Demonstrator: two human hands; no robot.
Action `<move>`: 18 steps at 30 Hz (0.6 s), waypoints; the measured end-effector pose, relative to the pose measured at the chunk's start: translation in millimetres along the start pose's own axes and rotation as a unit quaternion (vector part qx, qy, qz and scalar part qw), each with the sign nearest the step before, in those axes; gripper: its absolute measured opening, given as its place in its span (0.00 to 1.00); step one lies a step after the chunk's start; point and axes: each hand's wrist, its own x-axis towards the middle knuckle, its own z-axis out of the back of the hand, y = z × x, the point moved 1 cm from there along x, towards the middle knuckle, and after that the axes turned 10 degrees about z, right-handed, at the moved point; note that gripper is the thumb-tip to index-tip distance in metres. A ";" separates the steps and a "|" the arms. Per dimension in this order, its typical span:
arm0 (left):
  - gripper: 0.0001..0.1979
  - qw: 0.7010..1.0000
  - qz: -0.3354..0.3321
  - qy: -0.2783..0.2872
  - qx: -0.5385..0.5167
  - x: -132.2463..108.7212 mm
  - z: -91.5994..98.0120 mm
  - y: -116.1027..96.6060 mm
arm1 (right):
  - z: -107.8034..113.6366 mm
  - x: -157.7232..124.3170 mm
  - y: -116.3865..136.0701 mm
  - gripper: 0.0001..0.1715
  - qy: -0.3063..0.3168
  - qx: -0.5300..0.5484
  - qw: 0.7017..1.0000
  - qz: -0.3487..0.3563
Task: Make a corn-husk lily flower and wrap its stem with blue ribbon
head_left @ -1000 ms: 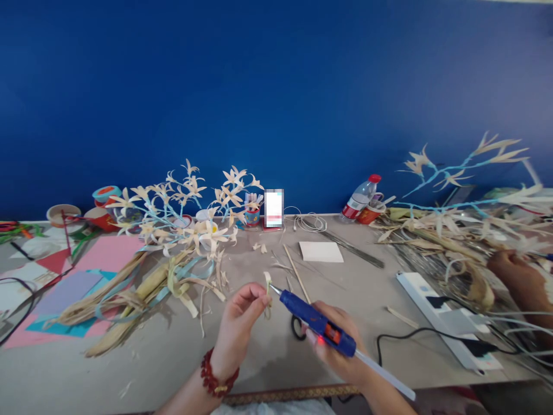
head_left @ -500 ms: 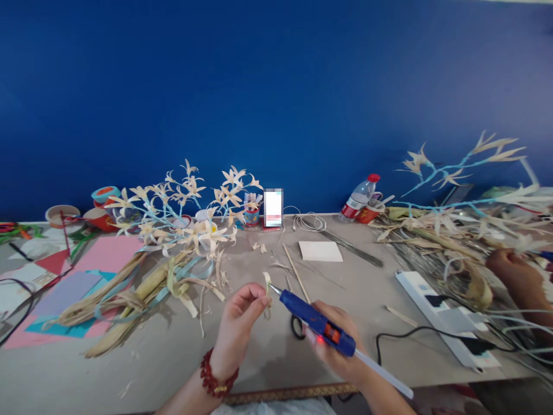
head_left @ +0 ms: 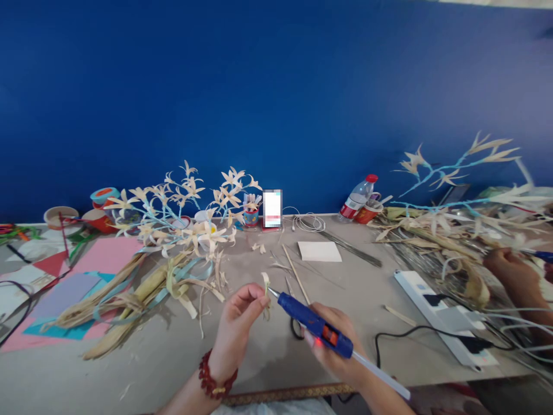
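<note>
Glue gun (head_left: 313,325), blue with an orange trigger, is clasped in the right hand (head_left: 334,351). The fingers wrap round its body, and a pale glue stick pokes out behind it, toward the wrist. Its metal nozzle touches a small curled husk strip (head_left: 265,283). The left hand (head_left: 237,320) pinches that strip between thumb and fingertips, just left of the gun's tip and a little above the worktop (head_left: 173,346). A red bead bracelet (head_left: 212,381) sits on the left wrist.

Little has changed over the last second. Hands, gun and strip have drifted together slightly left and up in the view. The nozzle has stayed against the strip, and neither grip has altered. Judging from that, the gluing contact is being held steady rather than begun or broken off.

Under the gun's body, black scissors (head_left: 296,331) lie on the worktop. Beyond the gun's tip lies a thin wooden stick (head_left: 296,266), and farther back a white card (head_left: 320,251). To the right of the gun is a white power strip (head_left: 425,291) with a black cable plugged in. Farther right, another person's hand (head_left: 514,276) rests among dried husks. Well to the left of the gun lie a husk bundle (head_left: 129,294) and, behind it, a flower branch (head_left: 190,202) with blue stems.
</note>
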 end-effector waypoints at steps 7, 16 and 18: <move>0.08 1.000 0.010 -0.007 -0.015 -0.6 1.6 0.1 | 8.3 6.8 5.8 0.10 0.015 -0.048 0.999 0.020; 0.08 0.997 0.051 0.004 -0.058 6.7 10.4 -0.2 | 33.6 8.3 -42.7 0.11 0.036 -0.171 0.984 -0.016; 0.09 0.996 0.059 0.013 -0.067 7.6 12.4 1.0 | 41.6 12.5 -67.6 0.09 0.096 -0.256 0.959 -0.080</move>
